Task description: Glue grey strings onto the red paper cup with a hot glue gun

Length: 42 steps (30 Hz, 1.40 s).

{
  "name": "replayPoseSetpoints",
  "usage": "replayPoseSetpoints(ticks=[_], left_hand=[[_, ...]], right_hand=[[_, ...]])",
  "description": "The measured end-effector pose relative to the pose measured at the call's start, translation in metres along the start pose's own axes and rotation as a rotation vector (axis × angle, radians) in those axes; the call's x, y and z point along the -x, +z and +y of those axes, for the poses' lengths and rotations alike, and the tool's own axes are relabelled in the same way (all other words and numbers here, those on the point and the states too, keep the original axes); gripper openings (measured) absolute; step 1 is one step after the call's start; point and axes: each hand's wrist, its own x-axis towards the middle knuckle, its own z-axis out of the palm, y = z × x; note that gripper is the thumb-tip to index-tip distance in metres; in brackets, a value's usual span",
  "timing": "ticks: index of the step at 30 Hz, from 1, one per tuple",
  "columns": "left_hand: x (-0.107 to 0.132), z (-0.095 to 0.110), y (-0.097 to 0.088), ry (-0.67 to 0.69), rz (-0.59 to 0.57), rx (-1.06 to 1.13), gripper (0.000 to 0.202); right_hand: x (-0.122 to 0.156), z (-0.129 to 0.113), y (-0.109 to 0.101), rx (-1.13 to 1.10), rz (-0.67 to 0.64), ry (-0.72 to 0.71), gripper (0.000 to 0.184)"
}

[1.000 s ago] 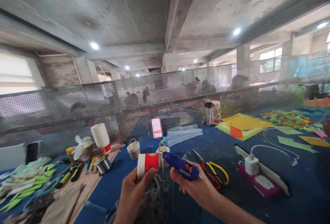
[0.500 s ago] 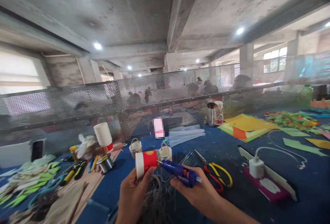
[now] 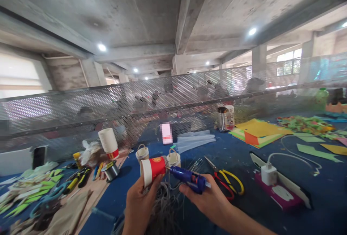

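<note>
My left hand (image 3: pixel 141 199) is closed round a red and white paper cup (image 3: pixel 155 170), tipped on its side with its white part to the left. In my right hand (image 3: pixel 203 199) is a blue glue gun (image 3: pixel 188 178), its nozzle pointing left at the cup's right end. Whether the nozzle touches the cup I cannot tell. Behind the cup stand two small pale cups with loop handles, the left one (image 3: pixel 142 153) and the right one (image 3: pixel 174 158). A tangle of grey cord (image 3: pixel 165 206) lies beneath my hands, partly hidden by them.
Scissors (image 3: pixel 225 177) with red and yellow handles lie right of my right hand. Farther right are a power strip (image 3: pixel 280 191) with a white charger and coloured paper (image 3: pixel 260 130). Stacked paper cups (image 3: pixel 108 141) and a wire spool (image 3: pixel 110 171) stand left. A perforated screen (image 3: pixel 189 98) bounds the back.
The cup in my left hand has tilted slightly and shifted a little left. The glue gun stays at its right end, almost unmoved.
</note>
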Motion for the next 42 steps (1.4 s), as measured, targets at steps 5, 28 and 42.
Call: replayPoseSetpoints(ticks=[5,28,42], left_hand=[[0.001,-0.001,0.000,0.047,0.017,-0.019,0.035],[0.002,-0.010,0.002,0.204,-0.039,-0.028,0.036],[0.003,-0.021,0.003,0.401,-0.039,-0.147,0.031]], right_hand=[[0.000,-0.001,-0.001,0.041,0.016,0.067,0.027],[0.000,-0.004,0.000,0.070,0.087,0.071,0.031],[-0.001,-0.003,-0.002,0.101,0.146,0.203,0.036]])
